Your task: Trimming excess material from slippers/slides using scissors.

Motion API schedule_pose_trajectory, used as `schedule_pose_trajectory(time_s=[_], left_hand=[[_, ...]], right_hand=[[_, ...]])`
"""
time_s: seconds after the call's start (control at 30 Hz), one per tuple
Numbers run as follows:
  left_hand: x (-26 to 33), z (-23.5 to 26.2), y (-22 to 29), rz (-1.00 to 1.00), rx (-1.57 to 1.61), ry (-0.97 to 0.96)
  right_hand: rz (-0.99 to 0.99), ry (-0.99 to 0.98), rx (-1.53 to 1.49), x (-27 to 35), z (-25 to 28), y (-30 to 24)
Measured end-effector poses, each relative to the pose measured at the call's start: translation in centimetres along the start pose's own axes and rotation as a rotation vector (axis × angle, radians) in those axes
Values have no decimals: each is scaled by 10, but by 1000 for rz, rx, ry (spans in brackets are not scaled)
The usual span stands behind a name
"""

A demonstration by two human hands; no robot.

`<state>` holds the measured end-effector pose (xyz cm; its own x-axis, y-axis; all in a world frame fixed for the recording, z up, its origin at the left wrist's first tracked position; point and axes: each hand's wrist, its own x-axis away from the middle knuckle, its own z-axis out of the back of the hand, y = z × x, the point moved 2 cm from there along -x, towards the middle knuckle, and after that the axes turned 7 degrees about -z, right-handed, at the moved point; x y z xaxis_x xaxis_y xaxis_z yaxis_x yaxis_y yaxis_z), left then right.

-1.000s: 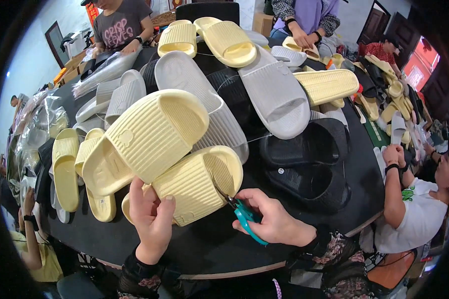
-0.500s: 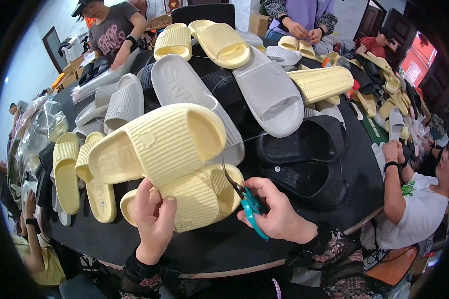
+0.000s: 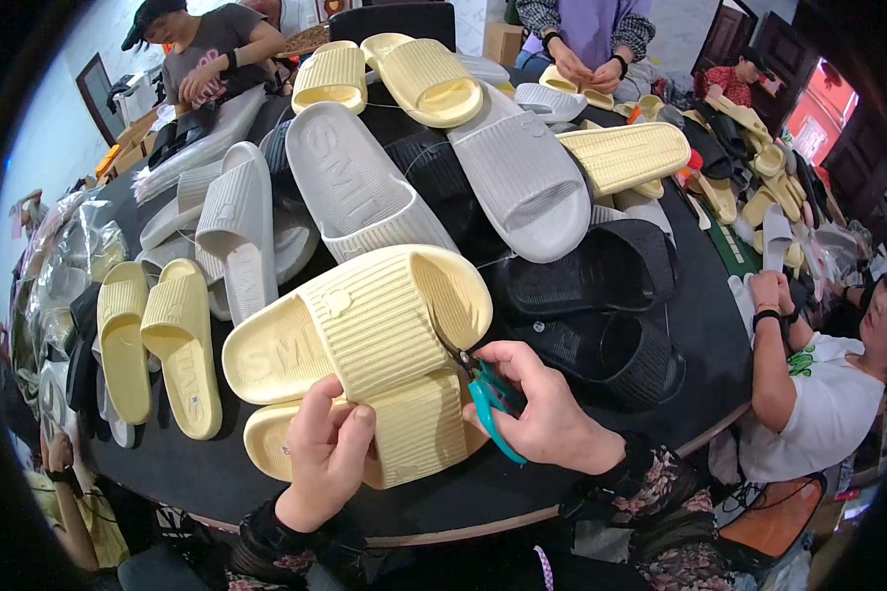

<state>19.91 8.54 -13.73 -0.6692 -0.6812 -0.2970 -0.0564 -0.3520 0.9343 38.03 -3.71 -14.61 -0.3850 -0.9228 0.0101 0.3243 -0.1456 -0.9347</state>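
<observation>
A pair of pale yellow slide slippers lies one above the other before me. My left hand [image 3: 327,451] pinches them between thumb and fingers where the upper slipper [image 3: 375,313] meets the lower slipper [image 3: 419,428]. Scissors with teal handles [image 3: 493,412] are gripped in my right hand [image 3: 554,419]. Their dark blades point up and left into the upper slipper's heel-side opening, near the edge of its strap. I cannot tell whether the blades touch anything there. Part of the lower slipper is hidden behind my left hand.
Grey slippers [image 3: 365,187] and more yellow slippers [image 3: 182,350] crowd the dark table [image 3: 237,483]. Black slippers [image 3: 601,325] lie just past my right hand. Clear plastic bags [image 3: 84,246] are heaped at the left. Several people sit or stand around the table, their hands busy.
The yellow pair has shifted right and slightly down with my left hand. The scissors' blades now reach inside the upper slipper's opening. A person at the far left has raised a hand.
</observation>
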Motion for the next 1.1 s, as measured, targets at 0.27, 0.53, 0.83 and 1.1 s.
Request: schedule_pose_trajectory(time_s=[0.27, 0.53, 0.83, 1.1], left_hand=[[3, 2, -5, -79, -34, -34], [2, 1, -1, -193, -95, -30], [4, -1, -9, -216, -30, -29], [8, 1, -10, -123, 5, -70]], right_hand=[[11, 11, -3, -1, 3, 0], [60, 47, -19, 0, 3, 2], [32, 18, -19, 0, 7, -5], [71, 71, -39, -1, 7, -1]])
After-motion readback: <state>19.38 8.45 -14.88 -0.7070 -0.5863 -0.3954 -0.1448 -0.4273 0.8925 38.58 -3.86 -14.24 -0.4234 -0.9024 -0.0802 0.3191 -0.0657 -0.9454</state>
